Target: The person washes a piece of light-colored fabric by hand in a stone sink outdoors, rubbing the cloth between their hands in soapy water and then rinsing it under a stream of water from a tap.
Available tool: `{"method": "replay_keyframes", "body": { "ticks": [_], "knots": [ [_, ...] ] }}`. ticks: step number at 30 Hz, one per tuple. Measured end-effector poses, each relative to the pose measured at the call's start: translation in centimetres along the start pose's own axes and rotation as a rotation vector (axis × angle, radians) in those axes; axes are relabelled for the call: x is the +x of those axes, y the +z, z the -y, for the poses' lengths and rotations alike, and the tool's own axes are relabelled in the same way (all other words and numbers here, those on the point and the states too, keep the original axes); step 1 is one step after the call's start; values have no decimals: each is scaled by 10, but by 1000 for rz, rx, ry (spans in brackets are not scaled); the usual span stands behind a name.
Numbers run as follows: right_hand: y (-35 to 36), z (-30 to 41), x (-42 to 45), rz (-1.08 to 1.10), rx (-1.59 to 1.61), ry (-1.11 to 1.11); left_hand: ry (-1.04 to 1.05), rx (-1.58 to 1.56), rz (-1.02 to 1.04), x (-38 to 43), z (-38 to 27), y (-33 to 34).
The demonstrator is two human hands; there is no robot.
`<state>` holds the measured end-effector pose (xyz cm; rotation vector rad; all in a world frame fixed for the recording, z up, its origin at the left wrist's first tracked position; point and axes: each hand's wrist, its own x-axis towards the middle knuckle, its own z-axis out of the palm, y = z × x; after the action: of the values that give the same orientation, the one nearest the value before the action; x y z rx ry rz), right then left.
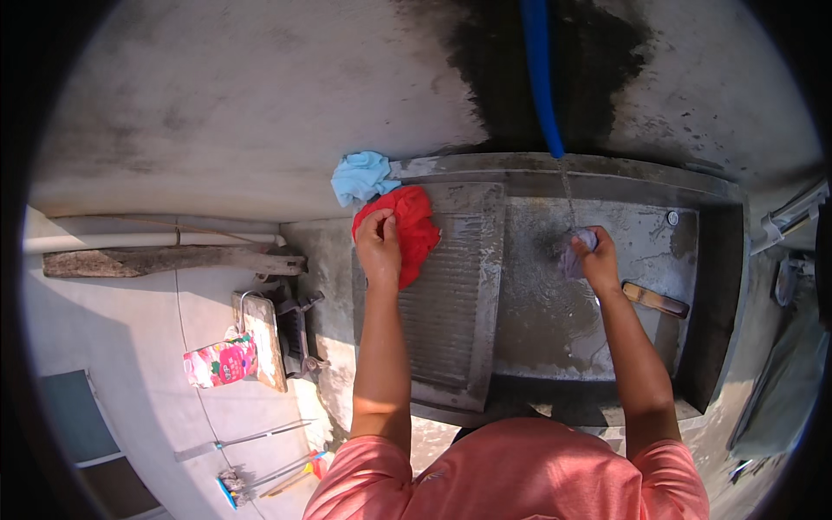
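Observation:
My right hand (599, 259) grips a wet greyish-purple cloth (572, 255) over the basin of a concrete wash sink (552, 325). A thin stream of water runs onto the cloth from a blue hose (543, 84). My left hand (379, 250), fingers curled and thumb close to the forefinger, is over a red cloth (416, 224); whether it pinches the fabric is not clear. The red cloth lies at the left edge of the ribbed concrete washboard (442, 312). Beside it, a light blue cloth (361, 177) sits bunched on the sink's back left corner.
A wooden-handled brush (655, 299) lies in the basin near the drain (673, 218). To the left, a pink printed bag (221, 361) rests by a wooden board (263, 335). A mop (231, 487) is farther down. A concrete wall (260, 110) rises behind the sink.

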<state>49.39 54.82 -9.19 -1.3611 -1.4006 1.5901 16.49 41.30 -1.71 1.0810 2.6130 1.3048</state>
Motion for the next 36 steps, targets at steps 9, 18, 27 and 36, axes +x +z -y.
{"method": "replay_keyframes", "body": {
  "ticks": [9,18,27,36],
  "knots": [
    [-4,-13,-1,-9,-77,-3,301,349,25,-12,-14,-1],
    [0,-2,-4,0,-63,15,398,369,-14,-15,-1,4],
    [0,-12,-2,-17,-73,-4,416,471,14,-9,-9,5],
    [0,-20,0,-20,-66,-2,449,503,-31,-7,-10,11]
  ]
}}
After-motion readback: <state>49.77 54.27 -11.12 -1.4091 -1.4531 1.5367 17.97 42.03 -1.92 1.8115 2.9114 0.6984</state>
